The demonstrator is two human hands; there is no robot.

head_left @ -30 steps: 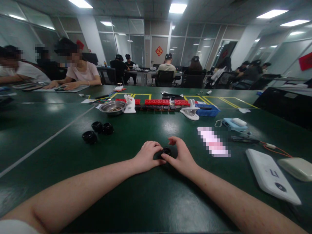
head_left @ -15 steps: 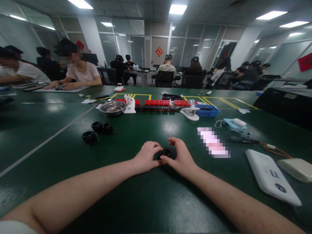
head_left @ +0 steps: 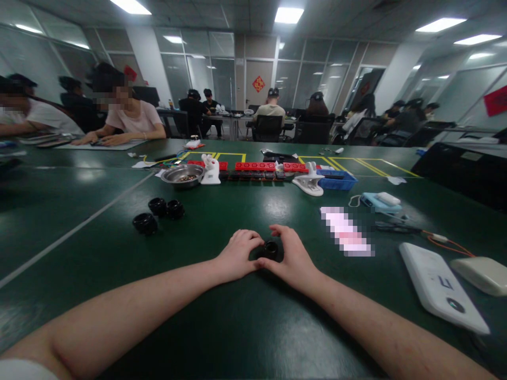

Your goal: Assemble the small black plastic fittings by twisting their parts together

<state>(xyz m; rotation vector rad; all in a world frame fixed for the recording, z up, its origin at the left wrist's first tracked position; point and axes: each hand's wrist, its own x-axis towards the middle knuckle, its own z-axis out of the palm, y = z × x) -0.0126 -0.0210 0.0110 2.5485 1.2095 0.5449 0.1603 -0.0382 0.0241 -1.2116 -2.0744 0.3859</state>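
A small glossy black round part (head_left: 271,249) with a hole in its top stands on the green table between my two hands. My left hand (head_left: 240,252) grips it from the left, with fingertips and thumb at its side. On the other side, my right hand (head_left: 292,256) curves around the part with thumb and forefinger spread apart. The right thumb lies in front of the part, close to the left thumb. To the left, three similar black parts (head_left: 145,223) sit grouped on the table.
Further back stand a metal bowl (head_left: 182,177) with small pieces, red blocks (head_left: 255,166), white clamps (head_left: 309,182) and a blue tray (head_left: 338,182). A white power bank (head_left: 443,287) and cables lie at right. Several people sit at the surrounding tables.
My right thumb has shifted left and down, in front of the black part, and the right forefinger has moved slightly left. My left hand stays in place.
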